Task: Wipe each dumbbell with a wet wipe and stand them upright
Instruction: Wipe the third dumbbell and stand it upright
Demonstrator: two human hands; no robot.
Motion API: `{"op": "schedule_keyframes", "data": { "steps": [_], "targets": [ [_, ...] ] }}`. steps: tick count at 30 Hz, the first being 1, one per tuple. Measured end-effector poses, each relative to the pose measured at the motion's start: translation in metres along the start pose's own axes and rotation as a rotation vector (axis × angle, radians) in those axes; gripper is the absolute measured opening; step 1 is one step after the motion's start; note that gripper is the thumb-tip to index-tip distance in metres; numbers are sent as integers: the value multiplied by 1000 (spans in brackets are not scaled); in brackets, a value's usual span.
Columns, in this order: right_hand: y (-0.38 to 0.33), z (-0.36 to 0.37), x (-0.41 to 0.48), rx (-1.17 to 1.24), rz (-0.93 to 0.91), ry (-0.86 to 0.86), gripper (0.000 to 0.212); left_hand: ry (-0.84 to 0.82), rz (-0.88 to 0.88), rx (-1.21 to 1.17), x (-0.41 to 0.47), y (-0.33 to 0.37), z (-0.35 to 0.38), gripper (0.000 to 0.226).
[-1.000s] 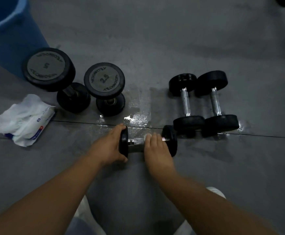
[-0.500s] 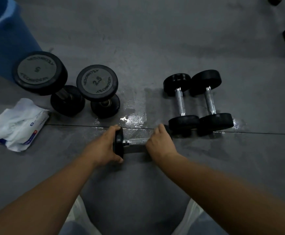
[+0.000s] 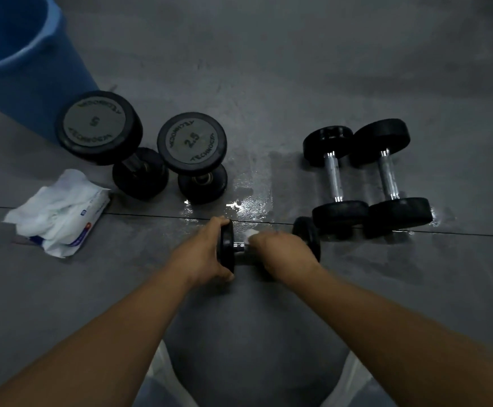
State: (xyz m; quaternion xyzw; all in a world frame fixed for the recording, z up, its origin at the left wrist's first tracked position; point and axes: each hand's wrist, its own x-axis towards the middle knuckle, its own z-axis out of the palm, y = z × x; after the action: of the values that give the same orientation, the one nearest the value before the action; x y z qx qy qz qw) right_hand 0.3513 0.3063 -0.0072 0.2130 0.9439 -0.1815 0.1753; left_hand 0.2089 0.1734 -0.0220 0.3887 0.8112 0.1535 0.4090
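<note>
Lying on its side on the grey floor [image 3: 298, 69], the small dumbbell [image 3: 227, 245] is gripped at two places: its left plate is clasped by the left hand [image 3: 201, 257], fingers curled over the rim and thumb under it, while its chrome handle is covered by the right hand [image 3: 283, 254], whose fingers are curled down over the bar with a white wet wipe [image 3: 252, 232] pinched beneath them; only a corner of it is seen past the knuckles. Just beyond and right of the grip, the inner flat dumbbell [image 3: 335, 177] and the outer flat dumbbell [image 3: 387, 177] are laid side by side, handles pointing away; whether the inner one touches the held dumbbell's right plate cannot be told. Beyond and left of the grip, the 5 dumbbell [image 3: 98, 127] and the 2.5 dumbbell [image 3: 192, 139] are stood on end, close together. Further left, a wipe pack [image 3: 60, 212] topped with loose white sheets is laid on the floor, and a blue bucket [image 3: 19, 69] is set behind the upright pair. A wet patch [image 3: 248, 183] is spread just beyond the grip, and a thin dark seam [image 3: 122, 213] is drawn across the floor there. The room is dimly lit
</note>
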Motion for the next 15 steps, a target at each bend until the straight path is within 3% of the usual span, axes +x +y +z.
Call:
{"op": "schedule_keyframes", "data": {
  "steps": [3,6,10,12,15],
  "targets": [
    [-26,3,10,230,85,-6,41,-10,0,1,5,3,-5,113],
    [-44,30,6,44,59,44,56,-6,14,2,4,2,-4,111],
    [-9,20,-1,-104,-152,86,23,-5,-5,2,2,1,-4,112],
    [13,6,7,-162,-54,54,20,-16,-21,14,4,2,-5,112],
    [15,4,12,70,143,22,39,-30,-21,5,6,2,-6,112]
  ]
}}
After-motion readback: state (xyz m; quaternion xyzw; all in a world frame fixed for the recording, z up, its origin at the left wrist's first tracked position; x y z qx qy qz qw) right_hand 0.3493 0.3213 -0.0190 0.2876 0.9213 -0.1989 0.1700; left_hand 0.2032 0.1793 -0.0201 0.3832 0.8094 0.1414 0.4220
